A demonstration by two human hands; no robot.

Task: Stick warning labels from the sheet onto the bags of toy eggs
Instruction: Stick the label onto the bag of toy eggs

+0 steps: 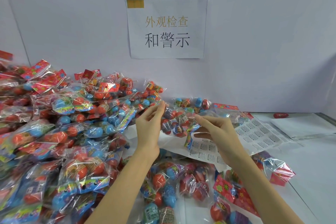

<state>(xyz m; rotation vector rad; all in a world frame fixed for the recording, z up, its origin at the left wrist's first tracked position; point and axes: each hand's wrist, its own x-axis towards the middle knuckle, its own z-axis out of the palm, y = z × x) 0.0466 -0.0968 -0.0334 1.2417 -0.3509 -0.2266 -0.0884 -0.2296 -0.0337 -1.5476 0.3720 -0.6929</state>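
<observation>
A clear bag of red, blue and purple toy eggs [177, 122] hangs in the air in the middle of the head view. My left hand [149, 125] pinches its top left corner with thumb and fingertips. My right hand [216, 129] grips its right side, fingers curled over the plastic. Beneath the bag lie sheets of small white warning labels [260, 135], one partly under my right wrist. I cannot tell whether a label is on the held bag.
A big heap of bagged eggs [60, 132] fills the left half of the table. More bags [181, 183] lie near the front and one at the right [278, 171]. A paper sign [166, 28] is on the wall. White sheets [298, 125] sit far right.
</observation>
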